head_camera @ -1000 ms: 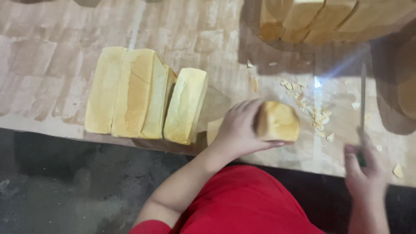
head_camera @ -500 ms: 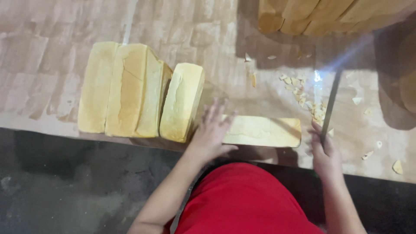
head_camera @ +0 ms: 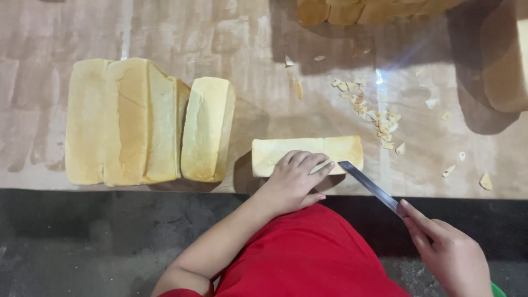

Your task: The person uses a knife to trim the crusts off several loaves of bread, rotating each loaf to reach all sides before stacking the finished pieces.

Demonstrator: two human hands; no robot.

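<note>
A pale bread loaf (head_camera: 308,151) lies on its side across the near edge of the worn wooden table (head_camera: 220,33). My left hand (head_camera: 294,181) rests flat on the loaf's near side, fingers spread over it. My right hand (head_camera: 448,253) grips the handle of a long flat knife (head_camera: 371,186), whose blade tip touches the loaf's lower right edge just beside my left fingertips.
Several uncut loaves (head_camera: 146,121) stand side by side at the left. More loaves (head_camera: 374,10) are stacked at the far edge and one at the right (head_camera: 506,60). Crust trimmings (head_camera: 374,110) are scattered right of the loaf. A dark floor (head_camera: 82,236) lies below the table edge.
The loaf went from being held on end to lying flat on the table. My left hand pressed down on it, and the knife swung from upright at the right to the loaf's near edge.
</note>
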